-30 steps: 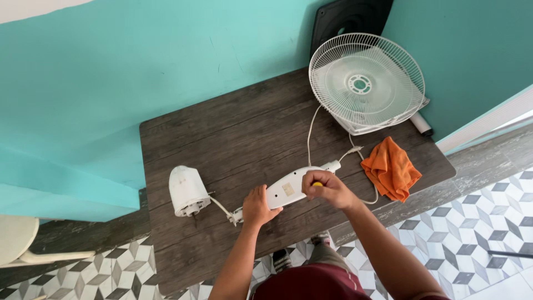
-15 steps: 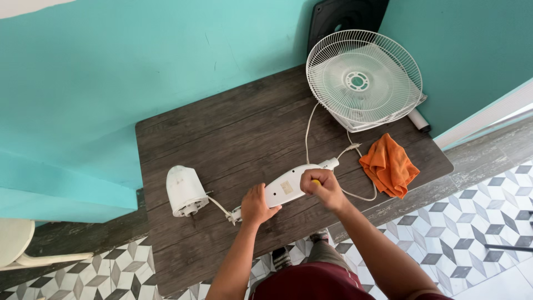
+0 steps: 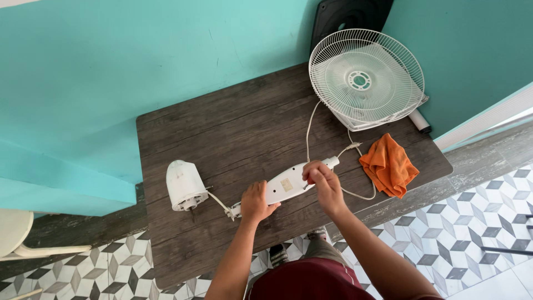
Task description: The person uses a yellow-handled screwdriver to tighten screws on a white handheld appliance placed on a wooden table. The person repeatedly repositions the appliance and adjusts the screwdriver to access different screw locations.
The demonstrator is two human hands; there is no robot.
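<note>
Still unchanged: white fan neck piece (image 3: 286, 188) on dark wood counter (image 3: 233, 128), left hand (image 3: 256, 203) in closed grip on its lower end, right hand (image 3: 325, 182) pinching its upper end. Motor housing (image 3: 185, 185), wire grille (image 3: 366, 79), orange cloth (image 3: 388, 165) all in same places

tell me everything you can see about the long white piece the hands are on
The long white housing is a slim, rounded part that looks like plastic, lying flat and slanted on the dark wooden table. The left hand presses its lower end; the right hand grips its upper end. A small pale label sits mid-body. Thin wires join it to the white motor; a white cord leaves its top.
</note>
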